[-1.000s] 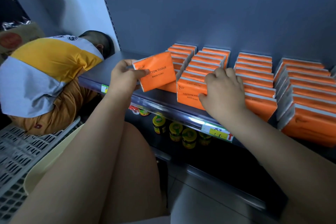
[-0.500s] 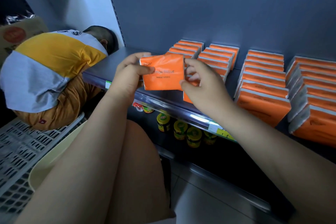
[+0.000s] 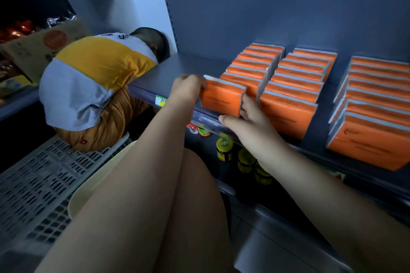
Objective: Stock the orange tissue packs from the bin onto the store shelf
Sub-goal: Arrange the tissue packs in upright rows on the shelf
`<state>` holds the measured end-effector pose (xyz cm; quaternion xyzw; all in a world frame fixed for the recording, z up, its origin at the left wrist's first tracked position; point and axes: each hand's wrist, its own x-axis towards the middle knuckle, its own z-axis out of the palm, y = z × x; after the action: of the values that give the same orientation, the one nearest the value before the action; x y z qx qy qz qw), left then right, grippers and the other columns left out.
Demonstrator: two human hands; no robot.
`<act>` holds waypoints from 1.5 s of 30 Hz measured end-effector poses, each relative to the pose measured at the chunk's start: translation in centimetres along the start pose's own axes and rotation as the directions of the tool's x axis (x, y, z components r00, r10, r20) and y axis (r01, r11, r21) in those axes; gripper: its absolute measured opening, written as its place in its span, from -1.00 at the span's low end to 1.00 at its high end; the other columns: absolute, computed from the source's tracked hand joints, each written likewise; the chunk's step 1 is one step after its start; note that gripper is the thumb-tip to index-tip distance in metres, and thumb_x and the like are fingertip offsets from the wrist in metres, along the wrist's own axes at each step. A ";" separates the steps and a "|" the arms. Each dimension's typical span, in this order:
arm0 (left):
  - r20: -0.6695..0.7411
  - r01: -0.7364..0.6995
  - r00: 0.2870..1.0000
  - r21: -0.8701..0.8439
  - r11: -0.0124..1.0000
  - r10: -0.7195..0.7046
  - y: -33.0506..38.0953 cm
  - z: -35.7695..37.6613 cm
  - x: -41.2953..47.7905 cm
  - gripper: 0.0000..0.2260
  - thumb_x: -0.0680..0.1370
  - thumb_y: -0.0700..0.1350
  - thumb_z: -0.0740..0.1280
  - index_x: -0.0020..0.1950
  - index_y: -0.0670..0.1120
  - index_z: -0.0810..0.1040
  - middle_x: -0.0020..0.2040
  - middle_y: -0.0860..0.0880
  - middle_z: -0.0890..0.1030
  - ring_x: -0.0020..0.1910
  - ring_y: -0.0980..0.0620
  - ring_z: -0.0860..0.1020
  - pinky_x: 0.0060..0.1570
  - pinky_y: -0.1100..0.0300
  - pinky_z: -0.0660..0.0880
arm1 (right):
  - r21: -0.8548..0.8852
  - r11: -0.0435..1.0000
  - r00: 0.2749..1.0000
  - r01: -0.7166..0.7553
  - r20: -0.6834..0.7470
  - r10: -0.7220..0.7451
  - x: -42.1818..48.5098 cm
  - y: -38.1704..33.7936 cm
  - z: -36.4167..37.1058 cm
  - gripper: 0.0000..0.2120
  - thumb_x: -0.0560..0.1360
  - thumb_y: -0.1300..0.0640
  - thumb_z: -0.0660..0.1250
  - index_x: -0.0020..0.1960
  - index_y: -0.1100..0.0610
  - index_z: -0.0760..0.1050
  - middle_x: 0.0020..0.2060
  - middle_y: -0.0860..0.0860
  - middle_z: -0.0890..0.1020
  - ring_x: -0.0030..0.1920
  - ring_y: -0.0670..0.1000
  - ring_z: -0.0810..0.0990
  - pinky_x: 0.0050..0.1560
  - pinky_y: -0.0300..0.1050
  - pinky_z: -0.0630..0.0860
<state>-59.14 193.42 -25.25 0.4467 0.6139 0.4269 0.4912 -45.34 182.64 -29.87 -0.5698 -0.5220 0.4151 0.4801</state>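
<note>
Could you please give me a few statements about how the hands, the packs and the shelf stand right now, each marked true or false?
1. The left hand grips an orange pack at the front of the leftmost row. True.
2. The right hand touches that pack's right end. True.
3. The shelf left of the rows is full of packs. False: it is bare.
4. Jars stand on the shelf above. False: they stand below.
</note>
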 end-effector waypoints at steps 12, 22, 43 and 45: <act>0.194 -0.033 0.981 0.133 0.991 0.007 -0.5 1.2 0.2 -0.66 0.55 -0.01 0.41 0.29 -0.06 0.56 0.15 -0.07 0.67 0.07 -0.07 0.70 0.12 -0.02 0.61 | 0.146 0.989 0.991 0.005 -0.135 0.014 0.9 1.4 0.2 -0.36 0.50 0.07 0.39 0.55 -0.12 0.33 0.22 -0.28 0.65 0.22 -0.30 0.59 0.29 -0.20 0.44; 0.189 0.009 0.982 0.107 0.994 -0.029 -0.1 1.5 -0.5 -0.66 0.55 0.01 0.42 0.30 -0.06 0.57 0.19 -0.05 0.67 0.09 -0.08 0.69 0.12 -0.05 0.64 | 0.076 0.996 0.986 -0.048 -0.155 0.060 0.1 0.4 0.0 -0.38 0.47 -0.15 0.36 0.52 -0.17 0.38 0.24 -0.28 0.63 0.21 -0.31 0.56 0.34 -0.13 0.44; -0.255 -0.007 0.889 0.822 0.569 0.379 -15.1 -18.6 -15.6 -0.51 0.67 0.13 0.26 0.50 -0.13 0.45 0.45 -0.13 0.52 0.48 -0.19 0.37 0.44 -0.09 0.30 | -0.573 0.700 0.890 0.426 0.405 -0.210 -5.8 -4.1 17.3 -0.47 0.64 -0.07 0.24 0.51 0.19 0.34 0.47 0.13 0.42 0.50 0.14 0.31 0.42 0.02 0.25; -0.287 0.072 0.932 0.748 0.660 0.223 -17.6 -19.2 -15.3 -0.51 0.66 0.12 0.27 0.51 -0.13 0.44 0.47 -0.14 0.51 0.49 -0.21 0.36 0.47 -0.10 0.28 | -0.663 0.618 0.859 0.423 0.510 -0.041 -5.7 0.1 18.5 -0.50 0.67 -0.04 0.19 0.54 0.16 0.29 0.51 0.11 0.37 0.53 0.14 0.27 0.48 0.05 0.26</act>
<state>-78.51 172.81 -35.93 0.5496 0.7929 0.2305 0.1270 -63.99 179.09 -33.72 -0.5305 -0.8129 0.2104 0.1162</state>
